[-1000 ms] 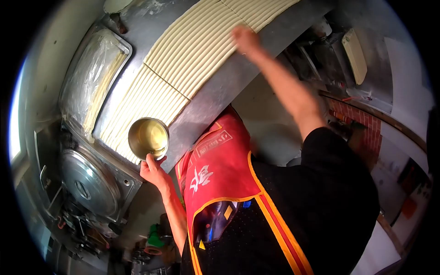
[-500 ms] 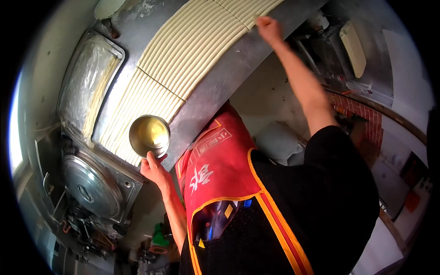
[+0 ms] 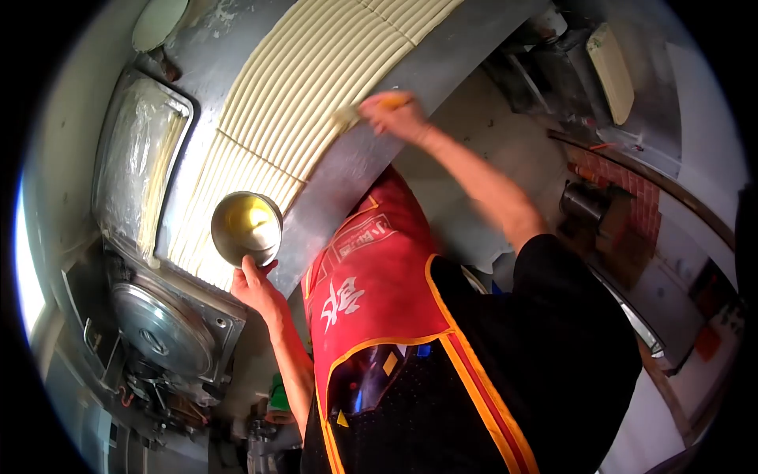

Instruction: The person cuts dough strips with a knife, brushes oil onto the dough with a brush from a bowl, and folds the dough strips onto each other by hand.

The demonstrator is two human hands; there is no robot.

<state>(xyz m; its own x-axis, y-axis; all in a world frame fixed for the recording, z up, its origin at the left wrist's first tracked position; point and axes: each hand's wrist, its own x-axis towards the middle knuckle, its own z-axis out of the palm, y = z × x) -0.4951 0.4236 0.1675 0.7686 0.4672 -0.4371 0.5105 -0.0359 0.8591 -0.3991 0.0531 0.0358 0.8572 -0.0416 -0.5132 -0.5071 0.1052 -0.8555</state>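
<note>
Long pale dough strips (image 3: 288, 91) lie side by side in rows on the metal counter (image 3: 454, 51). My left hand (image 3: 257, 288) grips the rim of a round metal bowl (image 3: 246, 229) with yellowish liquid in it, held over the near left end of the strips. Closed around a brush, my right hand (image 3: 395, 116) is at the front edge of the strips. The brush's pale bristles (image 3: 345, 118) are blurred and over the strip ends; whether they touch the dough I cannot tell.
A metal tray (image 3: 188, 118) holds more strips under clear plastic at the left. Below it sits a large round metal lid (image 3: 162, 330). A pale round-ended utensil (image 3: 160, 24) rests at the upper left. A pale block (image 3: 610, 73) stands at the upper right.
My right hand has moved left and down along the front edge of the strips, and the brush now shows. My left hand still holds the bowl, slightly shifted. The counter has moved left in view.
</note>
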